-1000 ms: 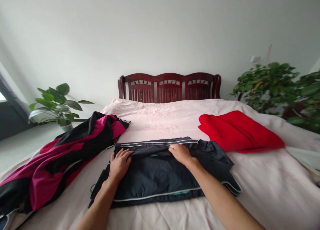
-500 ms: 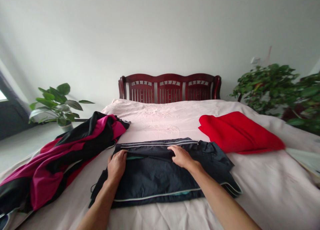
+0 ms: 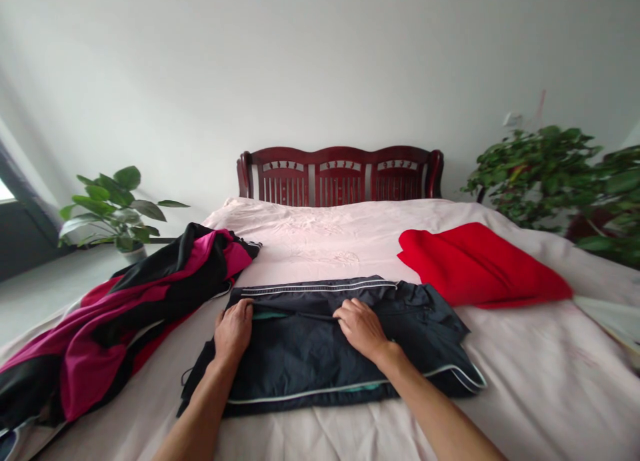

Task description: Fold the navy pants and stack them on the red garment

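Observation:
A dark navy garment [image 3: 310,361] with white piping lies folded in a wide, flat shape on the bed in front of me. Its exact kind is hard to make out. A bit of teal lining shows at the fold by my left hand and along the near edge. At the garment's left side, my left hand [image 3: 234,329] has its fingers curled onto the edge of the folded layer. My right hand [image 3: 363,327] grips the same layer near the middle, fingers bent into the cloth. The fingertips of both hands are partly hidden.
A black and magenta garment [image 3: 150,301] lies heaped at the left over something red. Folded red cloth [image 3: 480,264] sits at the right on the pale pink bedsheet [image 3: 320,234]. Beyond are a dark red wooden headboard [image 3: 340,174] and potted plants [image 3: 117,207] on both sides.
My right hand has turned a little and its fingers now curl lower over the fold, pressing the raised cloth down. My left hand stays at nearly the same spot.

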### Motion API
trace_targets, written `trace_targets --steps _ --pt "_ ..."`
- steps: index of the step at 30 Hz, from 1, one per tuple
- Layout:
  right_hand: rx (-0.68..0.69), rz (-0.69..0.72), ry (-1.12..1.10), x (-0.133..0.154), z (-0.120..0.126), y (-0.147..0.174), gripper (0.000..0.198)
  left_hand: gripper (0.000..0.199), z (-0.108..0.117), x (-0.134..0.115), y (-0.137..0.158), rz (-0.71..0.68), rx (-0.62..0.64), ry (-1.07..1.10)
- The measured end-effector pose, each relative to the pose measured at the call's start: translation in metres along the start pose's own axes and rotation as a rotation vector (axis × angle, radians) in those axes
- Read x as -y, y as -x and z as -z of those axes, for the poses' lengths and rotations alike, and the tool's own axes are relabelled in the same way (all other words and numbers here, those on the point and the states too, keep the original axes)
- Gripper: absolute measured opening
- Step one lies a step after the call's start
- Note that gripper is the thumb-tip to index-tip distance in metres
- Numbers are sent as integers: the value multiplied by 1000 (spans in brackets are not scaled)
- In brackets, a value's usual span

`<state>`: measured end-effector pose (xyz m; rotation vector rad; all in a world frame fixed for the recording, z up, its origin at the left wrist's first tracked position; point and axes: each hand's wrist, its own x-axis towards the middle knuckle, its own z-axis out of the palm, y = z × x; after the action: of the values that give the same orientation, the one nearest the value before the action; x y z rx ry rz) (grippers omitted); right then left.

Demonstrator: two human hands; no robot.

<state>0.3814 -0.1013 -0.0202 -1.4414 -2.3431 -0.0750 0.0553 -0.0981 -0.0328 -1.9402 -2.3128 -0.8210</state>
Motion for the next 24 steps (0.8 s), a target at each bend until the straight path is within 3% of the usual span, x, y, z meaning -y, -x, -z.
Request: trace_targets --steps 3,6,9,12,14,24 --pt "-89 -27 -113 -6 1 3 23 37 3 -1 2 13 -31 -9" --pt "-86 -59 -147 -9 2 8 23 45 8 -2 7 -9 -101 -24" --pt "-64 -53 -124 -8 2 10 24 46 16 -5 14 -243 -168 5" --pt "-67 15 -96 -6 0 10 20 45 20 -9 21 -558 -29 14" --pt "-62 45 -73 -5 -1 9 15 43 20 -12 23 -634 74 -27" --pt "-143 62 -304 -9 -6 4 20 25 15 -18 11 -517 46 -251"
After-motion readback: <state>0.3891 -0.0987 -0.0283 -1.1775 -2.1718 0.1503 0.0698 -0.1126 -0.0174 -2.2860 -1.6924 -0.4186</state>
